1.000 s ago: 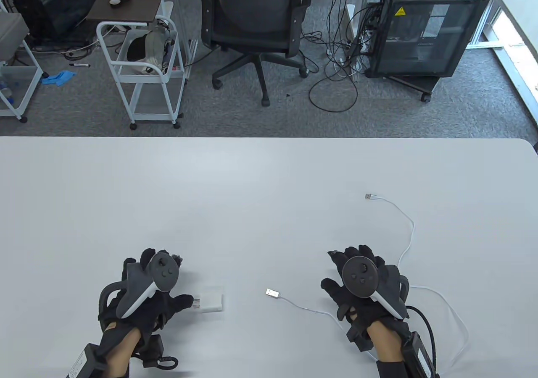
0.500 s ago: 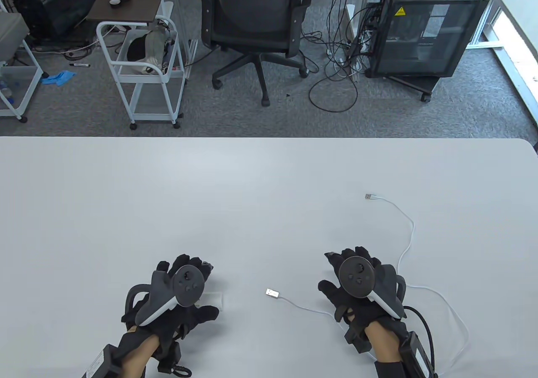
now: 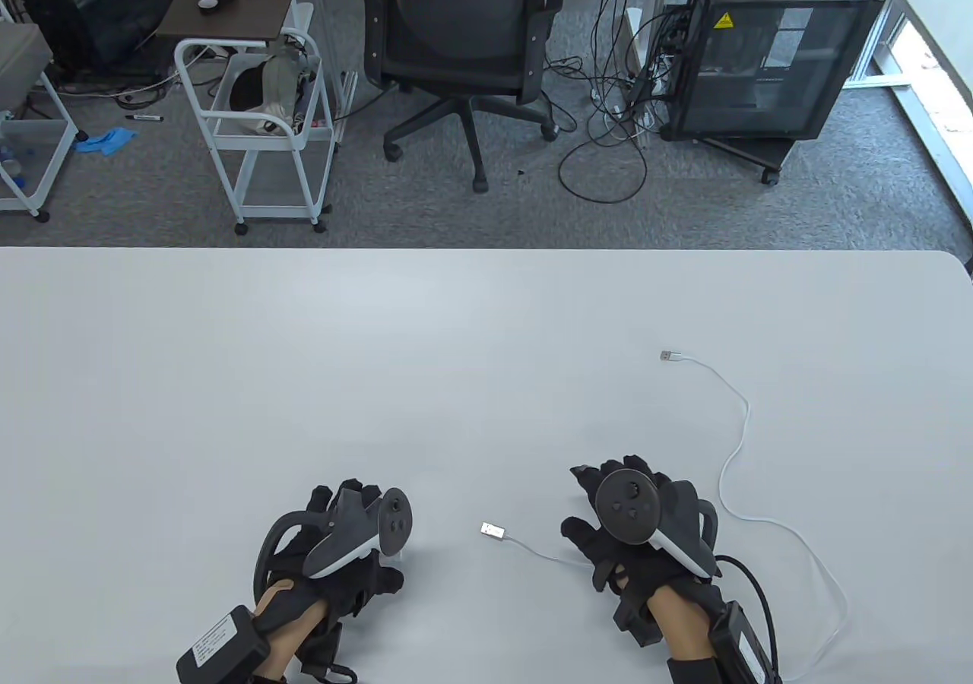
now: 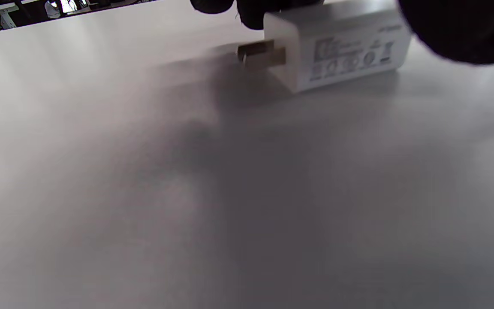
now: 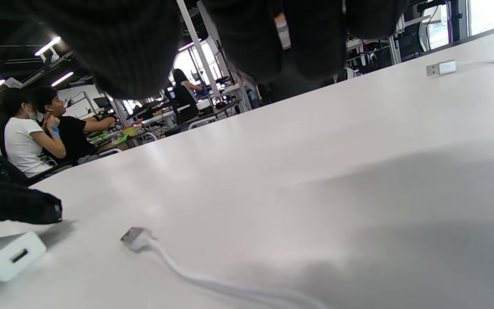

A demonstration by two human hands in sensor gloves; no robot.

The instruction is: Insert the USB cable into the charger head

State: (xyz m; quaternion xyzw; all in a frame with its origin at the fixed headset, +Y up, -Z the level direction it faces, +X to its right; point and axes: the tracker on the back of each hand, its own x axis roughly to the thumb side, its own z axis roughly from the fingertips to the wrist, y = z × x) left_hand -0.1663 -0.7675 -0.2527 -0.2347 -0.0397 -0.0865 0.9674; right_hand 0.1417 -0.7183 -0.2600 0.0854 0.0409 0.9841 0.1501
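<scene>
While the white charger head lay on its side on the near left part of the white table, the left hand was over it and hid almost all of it in the table view. From the left wrist view, its two metal prongs pointed to the left of that picture, and dark gloved fingers were against its top and its right end. Whether they really clamped the charger head or only rested against it, I cannot tell. In the right wrist view, the USB port on its end face looked toward the cable.

The white USB cable lay loose on the table. Its near USB plug was between the two hands, well apart from the charger head, with the metal end pointing left toward it. From this plug the cable ran right under the right hand, made a wide loop at the near right, and went farther away to the second plug, which lay alone on the far right side.

The right hand was above the cable near the first plug, palm down, fingers spread a little and released, holding nothing. A tracker sat on its back, and another tracker on the back of the left hand.

Beyond the far table edge stood a black office chair, a white cart and a black cabinet.
</scene>
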